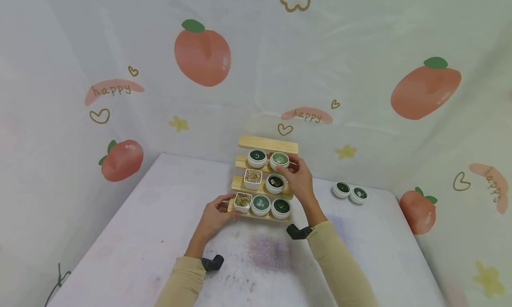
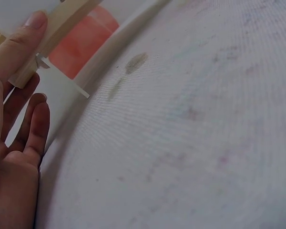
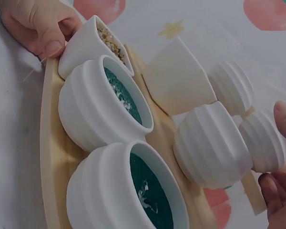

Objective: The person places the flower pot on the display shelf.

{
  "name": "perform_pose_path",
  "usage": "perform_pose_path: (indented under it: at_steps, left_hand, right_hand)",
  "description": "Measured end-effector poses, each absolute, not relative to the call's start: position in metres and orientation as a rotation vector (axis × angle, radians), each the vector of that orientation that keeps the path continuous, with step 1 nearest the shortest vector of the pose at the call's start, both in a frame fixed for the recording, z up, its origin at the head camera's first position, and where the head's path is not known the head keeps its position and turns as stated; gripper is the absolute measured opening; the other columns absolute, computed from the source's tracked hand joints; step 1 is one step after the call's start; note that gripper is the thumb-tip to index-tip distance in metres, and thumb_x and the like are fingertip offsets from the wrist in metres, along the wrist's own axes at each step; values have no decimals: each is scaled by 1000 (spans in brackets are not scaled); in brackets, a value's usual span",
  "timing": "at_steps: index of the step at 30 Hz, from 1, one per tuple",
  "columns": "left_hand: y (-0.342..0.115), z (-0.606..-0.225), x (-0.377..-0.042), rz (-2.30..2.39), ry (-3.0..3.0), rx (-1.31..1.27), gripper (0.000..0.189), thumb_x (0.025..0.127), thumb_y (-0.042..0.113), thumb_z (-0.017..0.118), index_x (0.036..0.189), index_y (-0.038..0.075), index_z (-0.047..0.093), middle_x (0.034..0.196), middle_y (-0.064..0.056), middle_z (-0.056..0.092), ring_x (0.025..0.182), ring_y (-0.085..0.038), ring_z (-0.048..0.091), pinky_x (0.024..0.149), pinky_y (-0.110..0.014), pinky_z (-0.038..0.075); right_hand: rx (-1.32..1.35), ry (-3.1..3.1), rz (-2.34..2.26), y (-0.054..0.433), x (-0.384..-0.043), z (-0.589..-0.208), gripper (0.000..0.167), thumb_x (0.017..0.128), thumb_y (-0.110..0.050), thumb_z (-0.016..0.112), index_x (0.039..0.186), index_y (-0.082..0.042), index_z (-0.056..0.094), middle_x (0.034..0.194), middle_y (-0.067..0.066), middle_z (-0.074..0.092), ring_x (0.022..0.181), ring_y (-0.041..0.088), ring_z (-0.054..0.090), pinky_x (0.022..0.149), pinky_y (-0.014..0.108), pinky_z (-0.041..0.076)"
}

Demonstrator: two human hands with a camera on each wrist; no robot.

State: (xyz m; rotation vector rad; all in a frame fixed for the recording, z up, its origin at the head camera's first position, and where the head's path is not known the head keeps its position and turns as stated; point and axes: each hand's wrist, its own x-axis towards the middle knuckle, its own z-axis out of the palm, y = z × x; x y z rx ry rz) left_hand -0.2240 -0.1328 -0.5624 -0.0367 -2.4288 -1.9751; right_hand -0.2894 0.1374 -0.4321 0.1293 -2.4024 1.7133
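Observation:
A tiered wooden stand [image 1: 268, 144] bears several small white pots. My left hand [image 1: 214, 216] grips the left end of its lowest board, thumb on top and fingers beneath, beside a square pot [image 1: 242, 202] with grainy filling. Up on the right, my right hand [image 1: 302, 180] holds a ribbed round pot [image 1: 279, 159] with a light green top, thumb in front and fingers at its far side. Left of that pot is a dark green one [image 1: 257, 157]. The middle board bears a square pot [image 1: 253, 178] and a round dark pot [image 1: 275, 183]. Two round green-topped pots [image 3: 100, 102] fill the lowest board's right part.
Two more round white pots [image 1: 350, 192] with dark green tops stand side by side at the table's back right. The white, stained tabletop [image 1: 160, 236] meets a printed cloth wall [image 1: 248, 76] behind the stand. A dark cord [image 1: 60, 280] hangs at the far left.

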Motion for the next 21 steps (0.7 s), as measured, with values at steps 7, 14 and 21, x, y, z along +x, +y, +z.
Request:
perform_pose_path:
  at_steps: [7,14,21]
  left_hand:
    - [-133,-559,-224,-1988,-2445,-47,65,74,25,93,133,22,66,107,-14,70,84,-15,66,68,-23,53]
    - [-134,-554,-226,-1916,-2512,-42,64,74,29,93,132,24,66,104,-11,70,83,-14,67,70,-25,54]
    - [-135,-552,-225,-1689,-2614,-59,63,73,37,93,130,28,69,109,-7,67,90,-14,58,76,-28,47]
  right_hand:
    - [215,-2392,1594,149,-284,-435,58,93,-22,77,141,-1,52,140,17,59,127,32,59,107,45,50]
    - [214,-2349,1560,166,-280,-442,57,93,-22,77,138,3,54,136,22,59,125,40,58,105,49,51]
    - [107,-2409,1443,197,-277,-456,56,92,-21,77,138,3,55,136,21,58,125,39,56,106,50,49]
